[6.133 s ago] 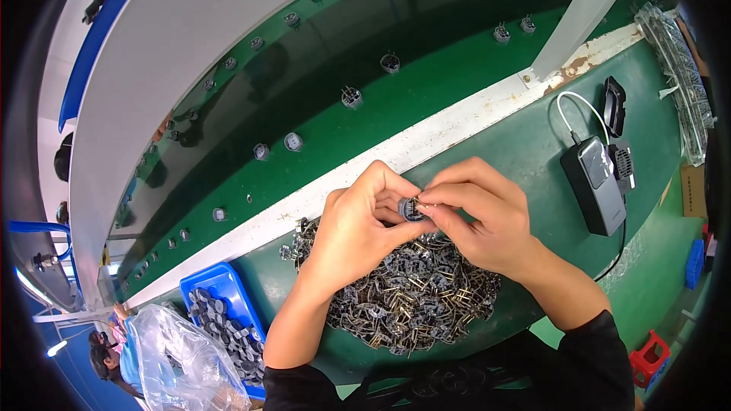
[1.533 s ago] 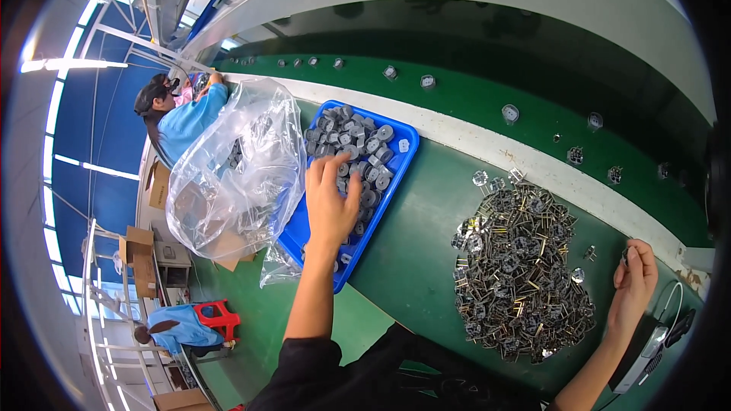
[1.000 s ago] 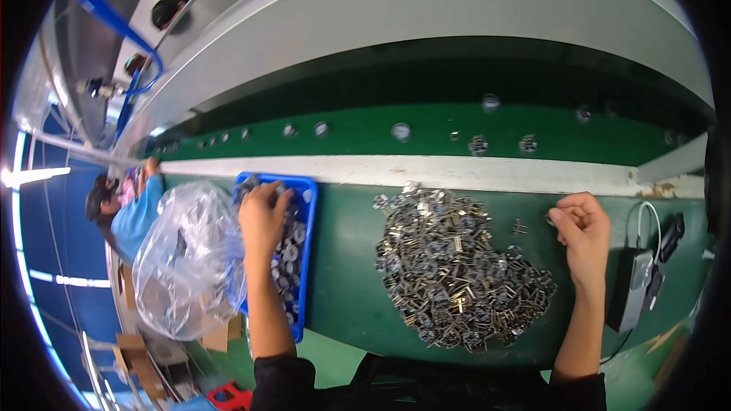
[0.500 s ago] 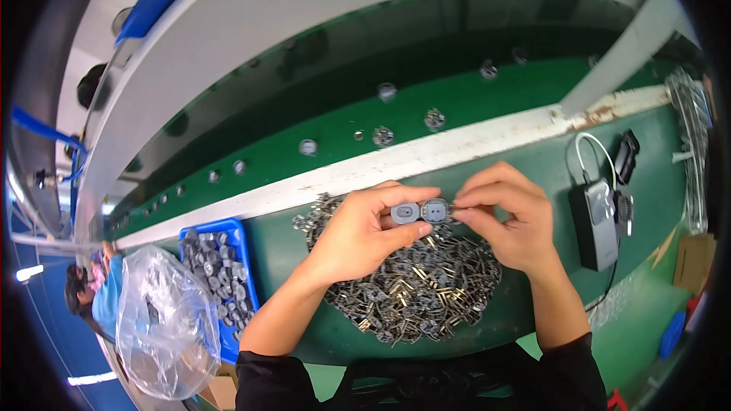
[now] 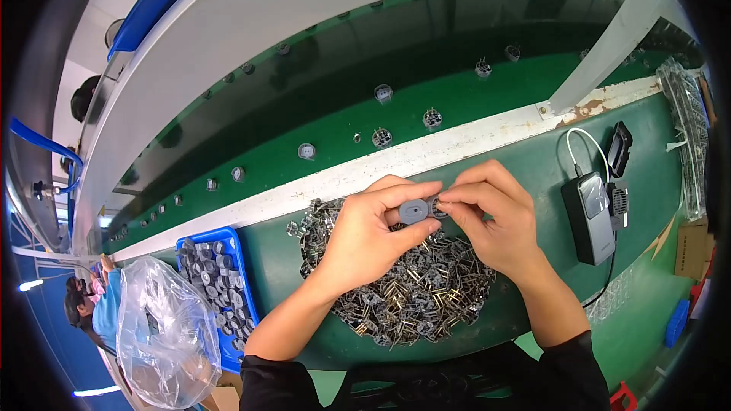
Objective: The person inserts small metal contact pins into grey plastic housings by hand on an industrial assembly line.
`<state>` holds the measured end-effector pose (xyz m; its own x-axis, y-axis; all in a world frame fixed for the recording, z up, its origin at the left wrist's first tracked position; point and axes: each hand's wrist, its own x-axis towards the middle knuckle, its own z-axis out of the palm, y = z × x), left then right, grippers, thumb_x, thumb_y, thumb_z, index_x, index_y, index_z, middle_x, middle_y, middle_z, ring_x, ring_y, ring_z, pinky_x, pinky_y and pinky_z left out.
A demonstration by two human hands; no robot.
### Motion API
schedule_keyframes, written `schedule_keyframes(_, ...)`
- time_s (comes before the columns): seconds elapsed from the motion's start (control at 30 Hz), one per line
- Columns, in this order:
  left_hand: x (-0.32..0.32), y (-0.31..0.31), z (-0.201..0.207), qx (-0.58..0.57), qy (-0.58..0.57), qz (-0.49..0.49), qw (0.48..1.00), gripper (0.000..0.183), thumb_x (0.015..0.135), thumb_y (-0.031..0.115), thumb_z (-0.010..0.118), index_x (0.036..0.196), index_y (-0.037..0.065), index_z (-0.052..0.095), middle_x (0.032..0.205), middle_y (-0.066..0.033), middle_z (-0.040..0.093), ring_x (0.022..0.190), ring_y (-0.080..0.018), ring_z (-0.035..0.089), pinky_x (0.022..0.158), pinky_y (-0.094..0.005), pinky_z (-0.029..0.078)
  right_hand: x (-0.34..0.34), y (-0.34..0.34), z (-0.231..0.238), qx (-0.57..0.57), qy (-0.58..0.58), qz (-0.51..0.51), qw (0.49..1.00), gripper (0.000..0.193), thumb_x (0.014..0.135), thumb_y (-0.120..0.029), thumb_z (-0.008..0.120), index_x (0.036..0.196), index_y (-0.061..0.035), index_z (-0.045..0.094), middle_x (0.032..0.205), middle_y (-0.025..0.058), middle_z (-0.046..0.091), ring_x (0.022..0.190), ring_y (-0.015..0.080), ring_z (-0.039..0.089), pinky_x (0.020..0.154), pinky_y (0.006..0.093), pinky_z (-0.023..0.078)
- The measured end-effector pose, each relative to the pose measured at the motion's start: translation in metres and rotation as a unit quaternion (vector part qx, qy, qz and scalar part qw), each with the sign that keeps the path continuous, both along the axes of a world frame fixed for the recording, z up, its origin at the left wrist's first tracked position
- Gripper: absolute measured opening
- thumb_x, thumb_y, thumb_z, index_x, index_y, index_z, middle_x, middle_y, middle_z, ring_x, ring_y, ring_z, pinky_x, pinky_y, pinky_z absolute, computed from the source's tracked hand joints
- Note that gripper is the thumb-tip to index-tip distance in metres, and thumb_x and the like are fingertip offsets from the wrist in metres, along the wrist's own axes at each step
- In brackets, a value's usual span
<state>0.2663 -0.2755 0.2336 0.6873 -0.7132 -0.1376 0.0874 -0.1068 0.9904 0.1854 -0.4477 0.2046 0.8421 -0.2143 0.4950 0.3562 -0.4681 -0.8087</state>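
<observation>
Over a heap of small metal-pinned parts, my left hand (image 5: 364,230) holds a round grey plastic plug housing (image 5: 413,211) between thumb and fingers. A second grey piece shows just right of it, mostly covered by fingertips. My right hand (image 5: 491,217) is closed in a pinch against that second piece; what its fingertips grip is too small and hidden to name. Beneath both hands lies the heap of pinned parts (image 5: 407,297), black with brass-coloured and silver prongs, on the green table.
At left, a blue tray (image 5: 242,255) holds grey housings, beside a clear plastic bag (image 5: 164,335). A white rail (image 5: 343,164) separates the table from a green conveyor carrying scattered plug parts (image 5: 382,138). A grey power bank (image 5: 590,217) with a white cable lies right. Another person sits far left.
The second grey piece, plainly visible before, is now mostly behind my right fingertips. My right hand has shifted slightly left, closer to the left hand.
</observation>
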Motion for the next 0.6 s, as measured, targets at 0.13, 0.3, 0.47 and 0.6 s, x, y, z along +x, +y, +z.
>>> schedule_keyframes(0.13, 0.005, -0.003, 0.001, -0.02, 0.034, 0.024, 0.999, 0.035, 0.084, -0.001, 0.074, 0.119, 0.0, 0.069, 0.102, -0.0039, 0.062, 0.088, -0.0059, 0.062, 0.075, -0.0202, 0.052, 0.003, 0.002, 0.002, -0.037, -0.012, -0.027, 0.999, 0.021, 0.078, 0.006, 0.073, 0.097, -0.0031, 0.07, 0.091, 0.0055, 0.063, 0.07, 0.017, 0.061, 0.057, 0.0283, 0.049)
schedule_keyframes(0.3, 0.073, 0.001, 0.004, 0.127, -0.095, 0.069, 0.985, 0.022, 0.085, 0.001, 0.066, 0.106, -0.004, 0.071, 0.088, -0.0061, 0.069, 0.073, -0.0079, 0.06, 0.065, -0.0234, 0.049, 0.004, -0.006, -0.001, 0.022, 0.103, 0.03, 0.994, 0.026, 0.081, 0.006, 0.067, 0.105, -0.0048, 0.069, 0.098, 0.0054, 0.063, 0.075, 0.0208, 0.063, 0.062, 0.031, 0.052)
schedule_keyframes(0.47, 0.136, -0.006, -0.024, 0.137, -0.065, 0.121, 0.981, 0.023, 0.085, 0.004, 0.064, 0.106, -0.005, 0.071, 0.077, -0.0046, 0.066, 0.066, -0.0088, 0.058, 0.06, -0.0238, 0.049, 0.004, -0.005, -0.026, -0.14, 0.109, 0.076, 0.981, 0.023, 0.083, -0.004, 0.068, 0.105, -0.0092, 0.07, 0.097, 0.0036, 0.059, 0.085, 0.0228, 0.063, 0.071, 0.036, 0.053)
schedule_keyframes(0.6, 0.171, 0.001, -0.048, 0.167, -0.057, 0.131, 0.976, 0.022, 0.087, 0.003, 0.062, 0.105, -0.005, 0.071, 0.08, -0.005, 0.067, 0.065, -0.009, 0.058, 0.061, -0.0235, 0.049, 0.005, -0.004, -0.027, -0.175, 0.094, 0.118, 0.973, 0.023, 0.081, -0.008, 0.073, 0.103, -0.0106, 0.071, 0.096, 0.0034, 0.059, 0.081, 0.0229, 0.06, 0.071, 0.0348, 0.051)
